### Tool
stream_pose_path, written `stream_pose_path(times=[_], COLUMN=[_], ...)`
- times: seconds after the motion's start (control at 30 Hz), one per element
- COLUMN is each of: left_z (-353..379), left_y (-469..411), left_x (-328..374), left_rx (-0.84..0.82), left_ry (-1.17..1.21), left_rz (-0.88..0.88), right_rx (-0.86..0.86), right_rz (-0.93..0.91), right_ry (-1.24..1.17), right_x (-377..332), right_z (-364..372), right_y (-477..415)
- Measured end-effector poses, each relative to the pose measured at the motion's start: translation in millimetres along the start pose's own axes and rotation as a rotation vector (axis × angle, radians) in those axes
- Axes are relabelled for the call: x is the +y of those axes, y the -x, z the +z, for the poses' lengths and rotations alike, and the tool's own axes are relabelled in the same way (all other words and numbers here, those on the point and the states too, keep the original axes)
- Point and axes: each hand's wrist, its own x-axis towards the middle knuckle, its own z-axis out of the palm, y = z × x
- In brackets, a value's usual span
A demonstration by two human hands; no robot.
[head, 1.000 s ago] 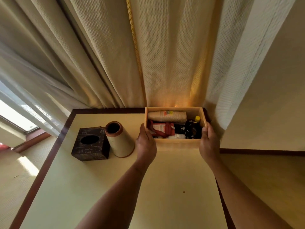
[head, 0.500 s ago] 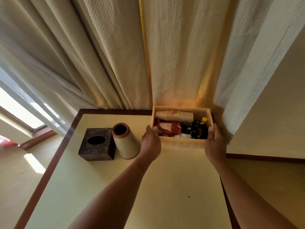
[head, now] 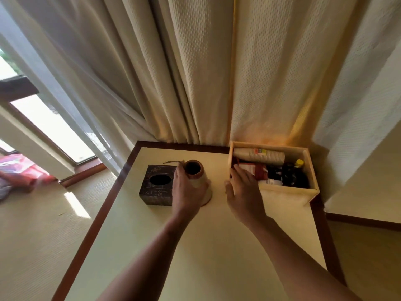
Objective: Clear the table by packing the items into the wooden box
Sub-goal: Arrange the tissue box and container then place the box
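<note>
The wooden box (head: 288, 195) stands at the table's far right corner. It holds a lying stack of paper cups (head: 260, 155), a red item, dark bottles and a yellow cap (head: 300, 163). A cream clay vase (head: 205, 183) with a brown rim stands left of the box. My left hand (head: 187, 190) wraps around the vase's near left side. Between vase and box, my right hand (head: 243, 192) hovers with fingers spread, close to the box's left front corner and holding nothing.
A dark carved tissue box (head: 156, 187) sits right beside the vase on its left. The cream table (head: 217, 246) has a dark wood edge. Curtains (head: 217, 83) hang behind the table, and a window (head: 50, 127) is at the left.
Both hands have let go of the wooden box. My left hand moved left onto the vase, and my right hand moved left past the box's corner. The view shifted left.
</note>
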Motion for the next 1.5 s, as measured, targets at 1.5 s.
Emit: stream_pose_path(times=[1.5], left_z=[-59], left_y=[-32], left_x=[-61], left_rx=[-0.162], left_ry=[-0.566], left_rz=[-0.179], right_rx=[-0.008], right_rz=[0.03], right_ry=[0.374], right_x=[33], right_z=[-13], right_y=[-7])
